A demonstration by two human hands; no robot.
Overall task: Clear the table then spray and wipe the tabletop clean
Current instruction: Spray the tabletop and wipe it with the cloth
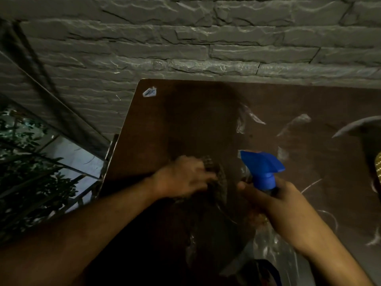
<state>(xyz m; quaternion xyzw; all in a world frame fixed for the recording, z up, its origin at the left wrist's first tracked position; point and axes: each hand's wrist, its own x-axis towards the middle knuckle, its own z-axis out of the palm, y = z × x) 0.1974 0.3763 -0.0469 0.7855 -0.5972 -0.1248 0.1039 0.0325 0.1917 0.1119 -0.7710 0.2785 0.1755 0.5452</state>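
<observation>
A dark brown tabletop (185, 120) fills the middle and right of the view, marked with pale streaks. My left hand (183, 176) grips a dark checked cloth (219, 182) and presses it on the table near the left edge. My right hand (274, 201) holds a spray bottle (261, 170) with a blue trigger head, its nozzle pointing left, just right of the cloth. The bottle's body is mostly hidden by my fingers.
A small white sticker (149, 92) sits at the table's far left corner. A grey stone wall (185, 38) runs behind the table. At the right edge a grey curved object (358, 125) shows. Plants (31, 162) and a railing lie to the left, below table level.
</observation>
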